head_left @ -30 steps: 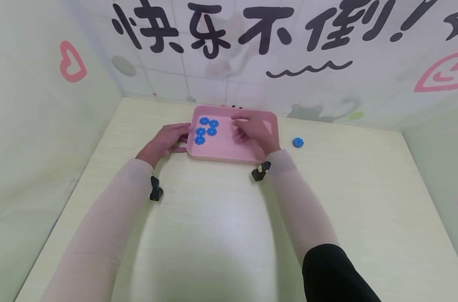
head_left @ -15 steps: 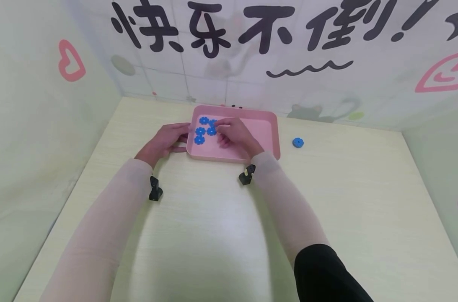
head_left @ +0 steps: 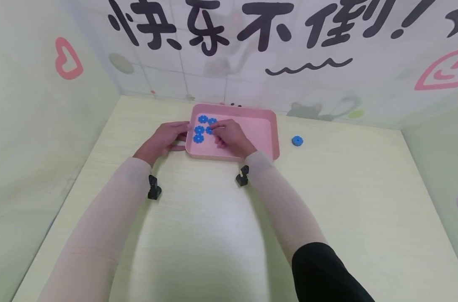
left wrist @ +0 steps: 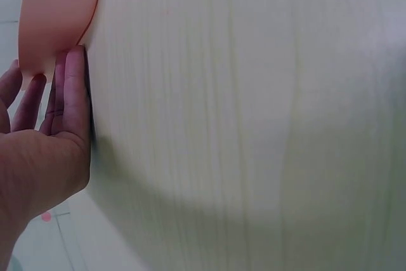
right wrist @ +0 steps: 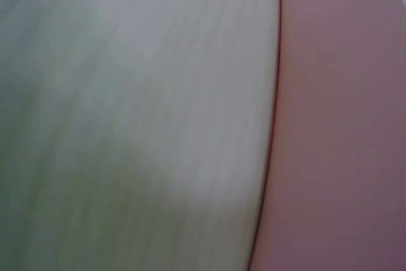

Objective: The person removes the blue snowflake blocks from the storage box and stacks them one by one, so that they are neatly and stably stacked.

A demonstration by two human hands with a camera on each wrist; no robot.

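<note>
In the head view a pink tray [head_left: 257,126] lies at the back of the table. Several blue flower-shaped discs [head_left: 199,130] sit in its left part. My left hand [head_left: 164,138] rests against the tray's left end with straight fingers; in the left wrist view its fingertips touch the outer wall. Over the tray, my right hand [head_left: 230,135] has its index finger stretched out at the rightmost lower disc, while its other fingers bend beneath. Whether the fingertip touches that disc I cannot tell. The right wrist view shows only the tray's pink wall [right wrist: 342,125] and table.
To the right of the tray, a thicker blue flower-shaped piece [head_left: 297,140] lies on the pale wooden table [head_left: 198,235]. Right behind the tray rises a printed wall covering [head_left: 247,84] with large black characters. Another covering [head_left: 44,138] stands along the left side.
My right hand has moved left across the tray to the discs, then slightly down. The left hand stays at the tray's end. The discs keep their places in the tray.
</note>
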